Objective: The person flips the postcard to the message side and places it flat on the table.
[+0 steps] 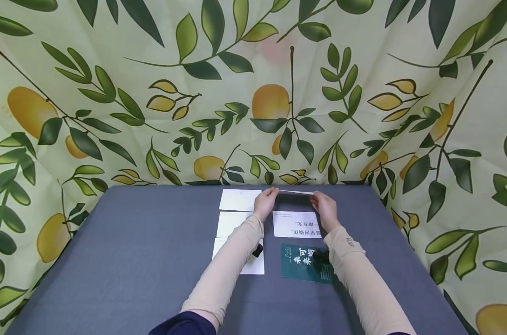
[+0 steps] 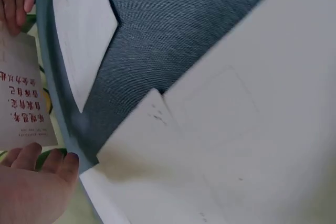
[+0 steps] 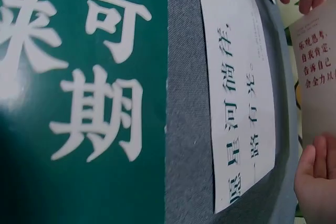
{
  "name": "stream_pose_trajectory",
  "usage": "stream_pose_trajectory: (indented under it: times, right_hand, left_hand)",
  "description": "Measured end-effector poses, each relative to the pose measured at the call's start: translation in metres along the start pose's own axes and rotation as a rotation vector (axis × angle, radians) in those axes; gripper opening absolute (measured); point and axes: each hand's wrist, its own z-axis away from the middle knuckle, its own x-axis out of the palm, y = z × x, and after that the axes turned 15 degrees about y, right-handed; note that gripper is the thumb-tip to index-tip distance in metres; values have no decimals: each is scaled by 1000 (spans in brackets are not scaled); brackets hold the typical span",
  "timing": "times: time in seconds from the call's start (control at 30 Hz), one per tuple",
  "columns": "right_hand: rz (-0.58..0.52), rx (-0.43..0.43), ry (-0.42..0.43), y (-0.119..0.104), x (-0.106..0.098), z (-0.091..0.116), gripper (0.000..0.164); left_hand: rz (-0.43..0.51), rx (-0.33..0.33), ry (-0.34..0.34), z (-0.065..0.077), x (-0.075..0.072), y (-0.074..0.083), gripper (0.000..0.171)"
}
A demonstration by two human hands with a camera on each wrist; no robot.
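My left hand and right hand hold a postcard by its two opposite ends, at the far edge of the table. From above it shows nearly edge-on. Red Chinese lettering on a pale face of this postcard appears in the right wrist view. Below the hands lies a white card with dark Chinese lettering. Nearer the front is a green card with large white characters, partly hidden by the right wrist camera. Left of these, a column of white cards is partly covered by my left arm.
A dark grey-blue cloth covers the table. Close behind its far edge hangs a curtain printed with leaves and orange fruit, which also runs along both sides.
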Motion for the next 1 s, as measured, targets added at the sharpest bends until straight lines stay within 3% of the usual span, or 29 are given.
stream_pose_trajectory:
  times: [0.1,0.3,0.47,0.53,0.6,0.63,0.73,0.77,0.87,1.0]
  right_hand:
    - [28,-18,-50,3,-3,-1,55]
    - [151,-3,-90,-1,-4,2,56]
    - [356,-109,-124,12,-5,-9,59]
    - [430,-133,-146,14,-6,-10,59]
    - [509,-147,-172,11,-6,-6,59]
    - [533,-148,-184,9,-6,-3,59]
    - [583,-164,-222,9,-8,0,59]
    - [594,-166,-231,9,-8,1,59]
    - [616,-177,-248,10,-9,1,58]
    - [661,-206,-259,10,-8,-1,57]
  left_hand:
    - [-17,12,-9,-1,-2,-5,46]
    - [-156,138,-2,-2,-3,-14,43]
    - [-247,304,13,-50,35,-87,41]
    - [-286,310,-10,-64,46,-108,40]
    - [-330,329,-8,-65,49,-114,36]
    - [-342,311,-29,-63,47,-112,34]
    - [-349,344,-28,-60,46,-112,30]
    - [-343,389,-7,-59,46,-114,30]
    - [-346,368,-22,-42,33,-92,27]
    - [-374,308,-30,-8,12,-44,23]
